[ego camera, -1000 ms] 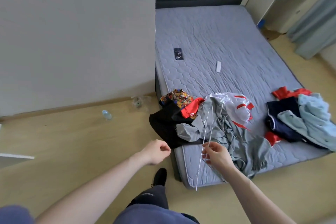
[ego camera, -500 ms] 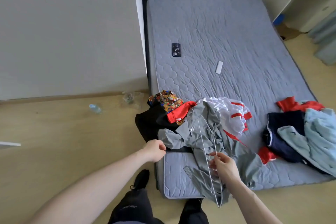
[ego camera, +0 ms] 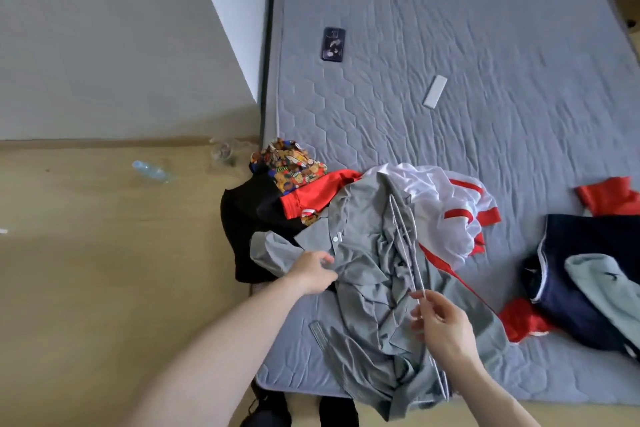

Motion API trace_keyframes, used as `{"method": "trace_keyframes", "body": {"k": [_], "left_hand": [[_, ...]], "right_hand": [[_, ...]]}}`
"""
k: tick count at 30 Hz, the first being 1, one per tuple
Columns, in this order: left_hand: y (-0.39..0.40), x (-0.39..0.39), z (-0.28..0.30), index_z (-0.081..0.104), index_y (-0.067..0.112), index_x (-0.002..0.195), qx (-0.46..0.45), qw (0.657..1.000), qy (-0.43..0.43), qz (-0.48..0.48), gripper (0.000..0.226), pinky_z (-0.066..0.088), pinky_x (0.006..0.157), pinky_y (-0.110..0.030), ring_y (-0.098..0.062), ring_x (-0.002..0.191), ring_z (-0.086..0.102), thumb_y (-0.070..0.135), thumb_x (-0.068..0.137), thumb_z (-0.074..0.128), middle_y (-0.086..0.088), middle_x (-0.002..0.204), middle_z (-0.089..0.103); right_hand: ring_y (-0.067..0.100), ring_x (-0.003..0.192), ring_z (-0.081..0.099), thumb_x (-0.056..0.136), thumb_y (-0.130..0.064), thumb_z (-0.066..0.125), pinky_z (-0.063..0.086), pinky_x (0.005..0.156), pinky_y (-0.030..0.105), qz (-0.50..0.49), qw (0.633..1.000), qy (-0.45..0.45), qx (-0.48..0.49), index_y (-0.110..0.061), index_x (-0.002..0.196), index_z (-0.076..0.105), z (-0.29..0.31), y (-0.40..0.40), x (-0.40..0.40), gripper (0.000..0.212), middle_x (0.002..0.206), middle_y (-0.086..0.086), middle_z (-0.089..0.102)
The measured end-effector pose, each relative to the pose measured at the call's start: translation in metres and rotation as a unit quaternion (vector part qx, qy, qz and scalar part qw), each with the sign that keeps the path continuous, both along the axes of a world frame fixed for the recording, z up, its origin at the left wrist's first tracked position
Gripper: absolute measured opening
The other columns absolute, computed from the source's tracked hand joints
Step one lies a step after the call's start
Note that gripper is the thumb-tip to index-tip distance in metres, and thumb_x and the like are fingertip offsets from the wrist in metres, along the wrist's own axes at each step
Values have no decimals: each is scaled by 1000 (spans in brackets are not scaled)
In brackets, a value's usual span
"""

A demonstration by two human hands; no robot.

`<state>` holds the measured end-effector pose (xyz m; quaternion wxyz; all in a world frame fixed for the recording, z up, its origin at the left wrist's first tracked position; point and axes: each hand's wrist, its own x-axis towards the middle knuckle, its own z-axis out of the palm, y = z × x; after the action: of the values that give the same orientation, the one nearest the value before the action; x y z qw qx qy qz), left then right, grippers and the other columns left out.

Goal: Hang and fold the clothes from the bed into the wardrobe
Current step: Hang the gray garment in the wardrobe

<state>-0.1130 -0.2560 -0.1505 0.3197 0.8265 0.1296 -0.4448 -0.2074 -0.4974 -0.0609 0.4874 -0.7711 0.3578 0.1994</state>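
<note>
Half a second back the left hand (ego camera: 313, 270) was a loose fist short of the bed edge; it has now reached onto the grey shirt (ego camera: 367, 274) at frame centre, fingers curled on the cloth by the sleeve, though whether it grips or only touches cannot be told; the right hand (ego camera: 441, 321), lower right of centre, still pinches the thin white hanger (ego camera: 403, 236) between thumb and fingertips, and the hanger now lies slanted up across the shirt instead of trailing down past the bed edge; the view has closed in, so the bed (ego camera: 433, 45) fills the upper right. Around the shirt: a black garment (ego camera: 249, 225) hangs off the bed's left edge, with a patterned piece (ego camera: 291, 166) and a red one (ego camera: 311, 199) on top; a white-and-red top (ego camera: 446, 204) lies just right, partly under the shirt; a navy and pale-blue pile (ego camera: 581, 284) sits at far right. A phone (ego camera: 333, 44) and a white remote (ego camera: 435, 91) lie higher up the mattress, well apart; a bottle (ego camera: 150, 170) lies on the floor at left.
</note>
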Motion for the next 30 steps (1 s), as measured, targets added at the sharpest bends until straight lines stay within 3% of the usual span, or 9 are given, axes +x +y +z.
{"method": "trace_keyframes", "body": {"k": [5,9,12,14,17,21,24,27,30], "left_hand": [[-47,23,-85,68,24,130,-20,998,16,56,43,43,110,-29,-28,129,53,20,87,67,-11,146,43],[-55,38,-163,71,28,128,-39,987,19,153,58,44,113,-33,-26,131,53,20,71,63,-10,152,45],[-63,46,-146,59,16,143,-87,970,23,227,56,44,101,-25,-23,127,55,8,88,64,-7,146,53],[-63,49,-134,58,9,142,-117,959,1,259,44,41,98,-22,-17,121,55,13,98,63,-1,134,58],[-52,38,-89,75,10,116,-149,923,-82,346,26,46,76,-8,-6,94,63,20,92,76,3,107,70],[-20,10,0,74,15,91,-154,897,-129,394,5,48,67,-15,-10,78,62,12,88,76,2,83,69],[12,-18,72,69,12,85,-172,901,-116,381,15,43,59,-15,-11,71,53,0,90,63,0,75,58],[46,-43,154,63,13,79,-209,909,-135,335,24,40,63,-16,-9,71,49,-9,87,58,6,70,53],[82,-61,239,60,24,68,-244,917,-161,271,31,33,64,-22,-9,67,42,-5,80,62,5,68,47]], "right_hand": [[15,65,73,103,-15,53,60,75,46,-6,1000,-14,-1,-31,89,77,-71,-31,-4,31,75,-2,72],[17,64,69,104,-15,55,54,74,43,-27,999,-30,27,-33,95,76,-111,-42,-13,29,77,3,73],[15,59,64,103,-12,57,52,67,38,-37,998,-35,34,-26,93,77,-120,-42,-21,26,76,5,72],[14,56,61,103,-10,56,51,63,35,-41,998,-32,37,-22,92,76,-117,-41,-26,26,74,4,72],[16,58,63,104,-13,56,52,64,34,-35,998,-27,39,-30,92,77,-102,-36,-34,30,77,3,74],[14,57,65,104,-15,57,50,58,21,-10,999,-51,13,-33,93,76,-52,-18,-41,28,78,-3,74],[9,49,57,104,-15,55,41,48,15,-7,997,-73,-1,-31,96,74,-2,3,-43,26,78,-10,72],[5,47,47,105,-18,53,36,45,16,9,995,-95,-17,-31,103,71,46,29,-51,23,86,-11,73],[11,58,55,104,-20,55,41,50,19,30,994,-106,-27,-29,107,65,89,55,-60,13,97,-6,73]]}}
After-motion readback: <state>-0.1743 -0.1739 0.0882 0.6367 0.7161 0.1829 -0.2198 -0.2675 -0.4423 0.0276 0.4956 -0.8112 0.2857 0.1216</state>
